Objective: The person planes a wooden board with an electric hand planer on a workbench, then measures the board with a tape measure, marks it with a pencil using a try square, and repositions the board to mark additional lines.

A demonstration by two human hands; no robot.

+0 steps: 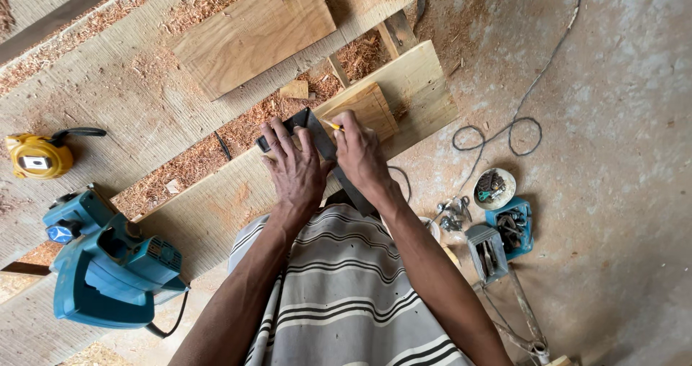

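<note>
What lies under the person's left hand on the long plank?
The left hand presses on a dark metal square laid across the plank. The blade's middle is covered by the hand; the right hand holds a pencil.

Teal planer (108, 265), yellow tape measure (40, 155)

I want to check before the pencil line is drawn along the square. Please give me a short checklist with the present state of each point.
1. Left hand presses the square flat: ok.
2. Right hand holds the pencil at the blade: ok.
3. Small wood block lies on the plank: ok.
4. Square seated against the edge: cannot tell.
5. Sawdust away from the marking spot: cannot tell.
</note>
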